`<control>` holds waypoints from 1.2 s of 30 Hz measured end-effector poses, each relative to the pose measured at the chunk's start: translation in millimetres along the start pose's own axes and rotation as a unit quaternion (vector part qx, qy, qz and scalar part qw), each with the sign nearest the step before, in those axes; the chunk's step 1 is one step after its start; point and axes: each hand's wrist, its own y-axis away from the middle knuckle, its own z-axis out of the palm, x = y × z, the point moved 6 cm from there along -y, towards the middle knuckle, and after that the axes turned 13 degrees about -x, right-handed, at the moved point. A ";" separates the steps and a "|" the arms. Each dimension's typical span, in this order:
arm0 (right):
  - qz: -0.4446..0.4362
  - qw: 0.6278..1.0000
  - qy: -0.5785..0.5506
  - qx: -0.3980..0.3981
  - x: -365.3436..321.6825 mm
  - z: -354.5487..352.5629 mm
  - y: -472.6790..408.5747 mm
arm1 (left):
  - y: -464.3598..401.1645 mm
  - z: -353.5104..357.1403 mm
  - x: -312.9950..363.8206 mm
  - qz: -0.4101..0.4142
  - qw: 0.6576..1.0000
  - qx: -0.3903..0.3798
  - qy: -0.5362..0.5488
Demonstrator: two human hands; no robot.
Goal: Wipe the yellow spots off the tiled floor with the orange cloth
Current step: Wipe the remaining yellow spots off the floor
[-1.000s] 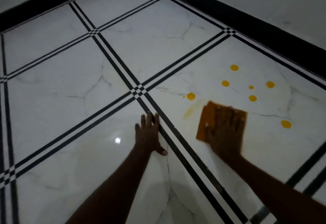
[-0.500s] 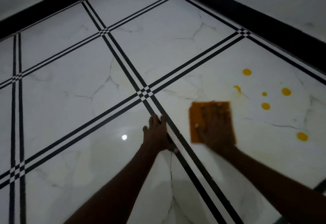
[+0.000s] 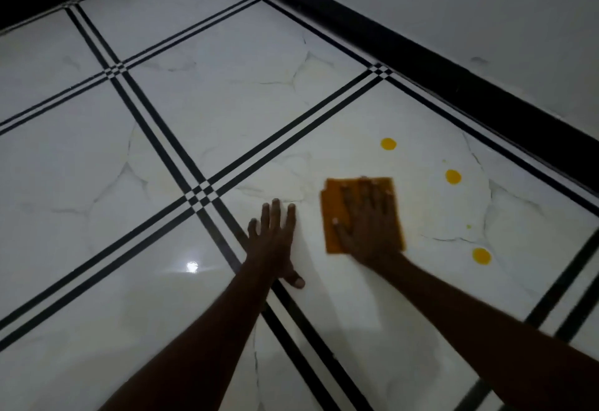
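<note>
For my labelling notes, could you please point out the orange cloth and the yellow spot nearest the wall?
orange cloth [image 3: 334,216], head view, bare left part.
yellow spot nearest the wall [image 3: 388,144], head view, its centre.

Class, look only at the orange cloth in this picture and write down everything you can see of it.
The flat, roughly rectangular orange cloth looks like thin, soft fabric, one plain colour, its edges motion-blurred. It lies spread on the white marble-look tiled floor, within one tile. The right hand presses flat on it, fingers spread, covering most of its middle and near edge. The left hand rests on the floor beside it, not touching. Three large yellow spots lie apart from it; the nearest yellow spot sits just beyond its far corner.
</note>
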 end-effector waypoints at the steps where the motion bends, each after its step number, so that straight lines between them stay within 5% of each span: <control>1: -0.042 0.999 0.009 -0.008 -11.4 -5.7 -19.9 | -2.9 0.1 -1.0 0.005 1.000 -0.006 -0.002; 3: -0.072 0.996 0.007 -0.044 -2.1 -18.2 -72.5 | -4.9 1.0 -0.5 0.005 1.000 -0.015 -0.009; 6: 0.067 0.996 -0.038 -0.035 87.3 -39.6 -114.4 | -2.0 -0.3 3.4 -0.015 0.999 -0.022 -0.019; 10: 0.198 0.976 -0.082 -0.032 181.6 -41.6 -66.3 | -4.1 -4.4 9.4 -0.026 0.998 -0.035 -0.034; 12: 0.191 0.980 -0.061 0.009 149.0 -28.0 -25.3 | -4.3 -3.6 8.3 -0.035 0.998 -0.045 -0.023; 17: -0.013 1.000 -0.018 -0.009 30.2 -14.2 -44.9 | -6.3 -6.8 5.8 -0.027 0.998 -0.049 -0.017; 20: 0.095 0.995 -0.030 -0.020 86.6 -28.6 -73.2 | -8.5 -4.8 0.5 -0.025 0.999 -0.032 -0.024; 22: 0.221 0.974 -0.046 -0.008 159.6 -29.2 -38.4 | -13.1 -3.2 3.3 -0.016 0.999 -0.021 -0.031; 25: 0.285 0.954 -0.088 0.022 181.4 -19.2 49.4 | -11.1 -5.2 4.3 -0.012 0.999 -0.025 -0.024; 31: 0.076 0.996 -0.028 -0.022 58.1 0.7 54.6 | -1.3 -13.4 9.7 -0.007 1.000 -0.013 -0.026; 36: 0.248 0.968 -0.036 0.008 174.9 -8.2 83.9 | 10.8 1.2 4.9 0.017 0.999 0.018 -0.020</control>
